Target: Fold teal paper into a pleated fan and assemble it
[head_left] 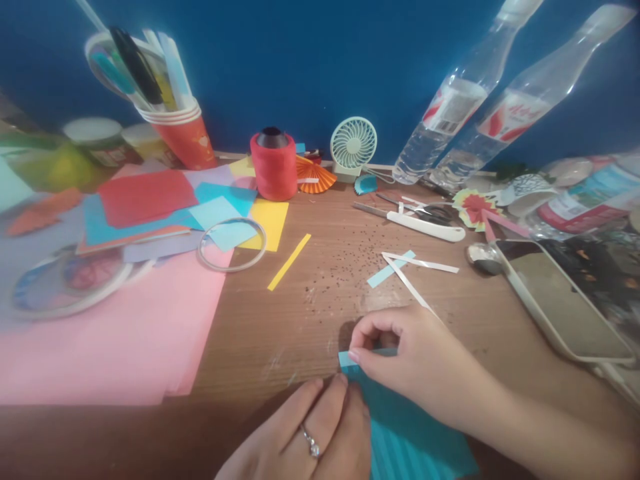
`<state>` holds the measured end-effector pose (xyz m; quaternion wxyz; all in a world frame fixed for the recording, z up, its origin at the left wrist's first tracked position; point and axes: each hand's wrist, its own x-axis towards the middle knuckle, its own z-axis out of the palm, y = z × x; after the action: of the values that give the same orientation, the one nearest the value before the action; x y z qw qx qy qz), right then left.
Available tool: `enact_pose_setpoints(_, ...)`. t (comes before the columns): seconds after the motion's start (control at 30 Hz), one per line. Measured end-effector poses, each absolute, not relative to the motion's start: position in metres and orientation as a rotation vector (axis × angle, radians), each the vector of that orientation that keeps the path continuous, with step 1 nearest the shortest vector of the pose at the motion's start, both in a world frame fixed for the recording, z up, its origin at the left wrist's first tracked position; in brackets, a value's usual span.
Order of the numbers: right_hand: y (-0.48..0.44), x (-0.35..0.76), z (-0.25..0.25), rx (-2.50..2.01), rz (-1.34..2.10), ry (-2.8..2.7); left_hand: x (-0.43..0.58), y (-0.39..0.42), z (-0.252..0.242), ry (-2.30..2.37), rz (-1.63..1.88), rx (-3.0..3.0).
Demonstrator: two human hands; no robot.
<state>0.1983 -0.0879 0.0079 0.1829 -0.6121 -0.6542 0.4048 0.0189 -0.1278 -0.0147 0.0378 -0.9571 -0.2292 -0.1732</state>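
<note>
A blue sheet of paper (410, 433) with pleat lines lies on the wooden table (310, 313) at the near edge. My right hand (420, 360) pinches its far corner between thumb and fingers. My left hand (310, 440), with a ring on one finger, presses its fingertips on the paper's left edge. Both hands touch the same sheet.
Pink paper (115, 340) and coloured sheets cover the left. A red thread spool (273, 165), a small fan (353, 145), two bottles (465, 93), scissors (415, 213), a phone (560, 297), paper strips (289, 262) and a cup of pens (175, 127) stand around.
</note>
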Motion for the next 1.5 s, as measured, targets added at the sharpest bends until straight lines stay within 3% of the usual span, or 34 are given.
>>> enact_pose_setpoints(1.5,-0.0863,0.1971,0.0137,-1.764,1.138,-1.915,0.0235,-0.1206,-0.0080,-0.712,-0.443,-2.951)
